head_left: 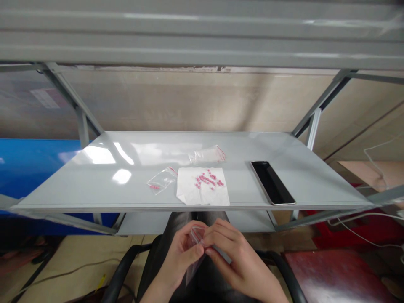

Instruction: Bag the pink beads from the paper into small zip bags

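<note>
Both hands are together over my lap, below the front edge of the shelf. My left hand (186, 250) grips a small clear zip bag (193, 269) near its mouth, which gapes slightly. At the bag's other top corner, the fingers of my right hand (225, 248) pinch its edge. On the shelf in front lies a white paper napkin (186, 185) with many small pink beads (206, 179) scattered on it. Left of the napkin rests another clear zip bag (164, 181) with a few pink pieces inside. Behind the napkin are more flat clear bags (205, 155).
A dark-screened phone (273, 183) lies on the right of the light grey shelf (85, 181). Metal braces (311, 122) flank it, and another panel (202, 33) hangs overhead. Chair armrests (121, 269) stand on both sides of my lap. White cables (362, 235) run at the right.
</note>
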`<state>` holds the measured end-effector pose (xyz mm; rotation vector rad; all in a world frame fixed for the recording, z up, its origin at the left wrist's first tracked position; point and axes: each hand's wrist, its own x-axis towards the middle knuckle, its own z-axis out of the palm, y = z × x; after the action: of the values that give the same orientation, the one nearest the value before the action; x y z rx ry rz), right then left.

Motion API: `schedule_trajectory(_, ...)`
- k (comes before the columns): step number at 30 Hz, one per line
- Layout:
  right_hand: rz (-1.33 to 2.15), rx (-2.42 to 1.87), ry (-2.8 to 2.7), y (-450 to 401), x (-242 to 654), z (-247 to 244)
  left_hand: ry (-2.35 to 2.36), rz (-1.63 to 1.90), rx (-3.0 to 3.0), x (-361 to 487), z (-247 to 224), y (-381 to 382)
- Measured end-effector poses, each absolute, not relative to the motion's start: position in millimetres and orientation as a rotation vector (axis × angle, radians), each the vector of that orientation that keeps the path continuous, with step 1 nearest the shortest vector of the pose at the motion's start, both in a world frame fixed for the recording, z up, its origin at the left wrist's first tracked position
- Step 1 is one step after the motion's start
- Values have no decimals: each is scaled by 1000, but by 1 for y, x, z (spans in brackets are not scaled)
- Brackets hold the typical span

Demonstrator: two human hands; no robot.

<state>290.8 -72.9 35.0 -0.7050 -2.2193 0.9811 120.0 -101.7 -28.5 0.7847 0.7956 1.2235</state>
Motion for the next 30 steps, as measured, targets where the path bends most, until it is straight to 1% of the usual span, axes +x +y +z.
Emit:
schedule_trajectory(5, 1070, -668, -1805, -74, 289, 35, 803, 1267, 793, 114, -5, -93)
schedule_trajectory(8, 1105, -668, -1540, -68, 289, 33, 864, 1313, 934, 101, 17, -80)
schedule_trajectory(10, 1109, -697, -1389, -57, 289, 30, 919, 1332, 1152, 86, 33, -63)
schedule_trajectory(13, 1116, -808, -1151, -31, 287, 24, 1078, 1262, 1602, 60, 55, -28)
schedule_trajectory(17, 1093, -936, -844, 15, 279, 15, 1223, 998, 2025, 36, 65, 22)
schedule_trajectory(23, 1016, -1014, -896, 62, 260, 1, 1253, 754, 2226, 22, 60, 67)
schedule_trajectory(30, 866, -1112, -1058, 66, 244, -6, 1215, 401, 2424, 26, 61, 87)
